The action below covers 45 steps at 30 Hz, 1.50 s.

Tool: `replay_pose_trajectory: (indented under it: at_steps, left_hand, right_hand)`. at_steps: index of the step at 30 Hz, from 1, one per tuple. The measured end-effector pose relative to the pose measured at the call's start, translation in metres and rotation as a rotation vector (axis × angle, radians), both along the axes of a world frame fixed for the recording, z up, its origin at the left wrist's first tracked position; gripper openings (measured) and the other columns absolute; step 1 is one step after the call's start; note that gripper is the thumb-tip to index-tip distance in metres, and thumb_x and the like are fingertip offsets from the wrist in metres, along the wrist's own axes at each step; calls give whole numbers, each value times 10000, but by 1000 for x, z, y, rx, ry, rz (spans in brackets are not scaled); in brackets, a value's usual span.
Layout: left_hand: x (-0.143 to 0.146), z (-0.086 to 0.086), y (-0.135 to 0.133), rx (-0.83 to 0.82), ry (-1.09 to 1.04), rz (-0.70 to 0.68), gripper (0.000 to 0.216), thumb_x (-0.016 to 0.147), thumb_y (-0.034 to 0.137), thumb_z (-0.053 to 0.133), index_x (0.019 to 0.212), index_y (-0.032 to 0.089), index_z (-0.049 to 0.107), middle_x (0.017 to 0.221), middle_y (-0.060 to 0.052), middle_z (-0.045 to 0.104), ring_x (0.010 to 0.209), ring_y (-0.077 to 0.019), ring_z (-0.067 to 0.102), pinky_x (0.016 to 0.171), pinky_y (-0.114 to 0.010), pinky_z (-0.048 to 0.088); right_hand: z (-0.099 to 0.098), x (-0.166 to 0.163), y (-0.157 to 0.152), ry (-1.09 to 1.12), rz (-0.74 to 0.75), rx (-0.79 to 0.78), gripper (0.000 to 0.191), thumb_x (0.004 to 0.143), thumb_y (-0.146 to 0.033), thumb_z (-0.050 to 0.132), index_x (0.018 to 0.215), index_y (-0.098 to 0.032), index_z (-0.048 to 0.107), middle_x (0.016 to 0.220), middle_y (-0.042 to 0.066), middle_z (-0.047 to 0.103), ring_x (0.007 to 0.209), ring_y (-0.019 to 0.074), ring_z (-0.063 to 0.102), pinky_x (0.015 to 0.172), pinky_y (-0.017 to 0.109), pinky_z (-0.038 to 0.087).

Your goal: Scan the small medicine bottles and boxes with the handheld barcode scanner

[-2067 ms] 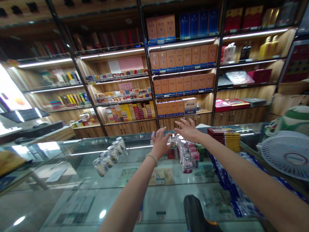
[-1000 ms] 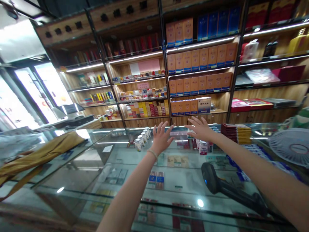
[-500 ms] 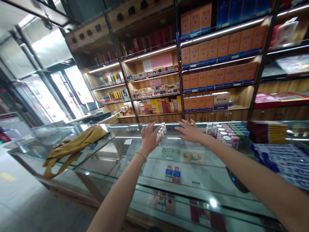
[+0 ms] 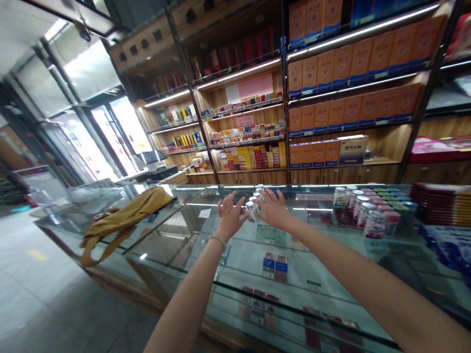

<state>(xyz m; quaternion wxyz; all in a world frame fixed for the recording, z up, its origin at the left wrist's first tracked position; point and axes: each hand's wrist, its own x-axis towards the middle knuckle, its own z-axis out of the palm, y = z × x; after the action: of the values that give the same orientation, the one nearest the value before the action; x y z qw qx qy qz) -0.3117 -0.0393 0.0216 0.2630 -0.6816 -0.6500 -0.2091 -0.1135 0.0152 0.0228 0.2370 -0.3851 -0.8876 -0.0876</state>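
Observation:
A short row of small white-capped bottles (image 4: 250,211) stands upright on the glass counter (image 4: 228,255), between my two hands. My left hand (image 4: 230,214) is at the left side of the row, fingers spread and thumb towards the nearest bottle. On the other side, my right hand (image 4: 274,210) has its fingers apart and reaches over the row's right edge, hiding some of the bottles. Whether either hand touches a bottle I cannot tell. Farther right is a larger group of similar jars (image 4: 374,223) with white, pink, green and blue tops.
A mustard-coloured bag (image 4: 125,215) lies on the counter at the left. Stacked dark red and gold packs (image 4: 437,203) and blue packets (image 4: 445,245) are at the right. Inside the counter are small boxes (image 4: 275,267). Behind it stand shelves with orange boxes (image 4: 342,117).
My right hand has moved left, closer to my left hand and the bottle row. The camera view has turned slightly left. Both hands stay open.

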Motion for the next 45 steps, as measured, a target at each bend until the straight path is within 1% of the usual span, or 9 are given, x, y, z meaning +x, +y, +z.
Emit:
replay_pose_trajectory:
  at_steps: [4,8,11,14,18,21,28,38,45]
  left_hand:
    - [-3,-9,5,-27,1,5,552,790,411,767,1310,298,620,1601,-143,345,1472,-342,322,1198,-581,218]
    - [-5,-17,9,-50,-7,2,507,776,450,778,1246,301,662,1624,-136,314,1500,-349,272,1208,-596,190]
    - [-5,-21,10,-55,5,-12,394,778,424,780,1146,303,706,1623,-109,333,1501,-342,276,1213,-586,186]
    - [-4,-23,7,-47,10,-31,275,793,352,768,1061,304,730,1607,-74,376,1486,-332,311,1212,-571,200]
    - [-1,-21,-1,-27,-21,-45,185,808,316,752,991,289,747,1580,-62,424,1469,-335,335,1198,-574,223]
    - [2,-19,-10,-23,-54,-56,145,812,316,750,952,277,754,1574,-67,432,1464,-347,335,1179,-583,246]
    - [18,-20,-31,-7,-105,-70,102,804,310,765,900,277,760,1547,-65,467,1450,-350,352,1171,-588,247]
    - [50,-26,-62,0,-125,-87,118,810,368,766,892,283,761,1553,-54,463,1466,-339,319,1164,-563,251]
    - [77,-28,-80,-3,-182,-119,103,827,363,746,884,278,761,1554,-55,457,1468,-356,308,1147,-573,266]
  right_hand:
    - [-5,-10,5,-10,-3,2,517,960,-424,493,1462,-303,482,1646,103,283,1516,318,184,1184,621,91]
    - [-7,-15,6,-20,-17,-21,507,950,-426,530,1439,-294,512,1644,104,283,1517,323,174,1178,626,106]
    - [-8,-16,5,-15,-21,-28,505,933,-405,569,1423,-289,529,1641,107,290,1515,326,181,1173,632,129]
    - [-9,-16,5,-6,-22,-27,511,911,-376,611,1411,-294,539,1639,100,300,1511,326,194,1170,633,148]
    - [-9,-14,2,4,-1,-17,519,885,-347,656,1392,-300,555,1627,80,333,1506,326,208,1169,637,157]
    - [-7,-11,-3,16,16,-5,473,875,-338,671,1342,-314,598,1620,63,351,1506,331,205,1159,650,164]
    - [-6,6,-21,30,37,27,376,890,-354,651,1265,-343,650,1614,19,368,1487,335,232,1149,645,158]
    - [-20,40,-52,94,-1,17,412,904,-415,618,1313,-362,624,1609,-2,382,1476,323,247,1144,607,156]
    - [-27,68,-70,118,-2,37,400,909,-387,624,1308,-364,625,1587,2,421,1474,311,262,1150,588,148]
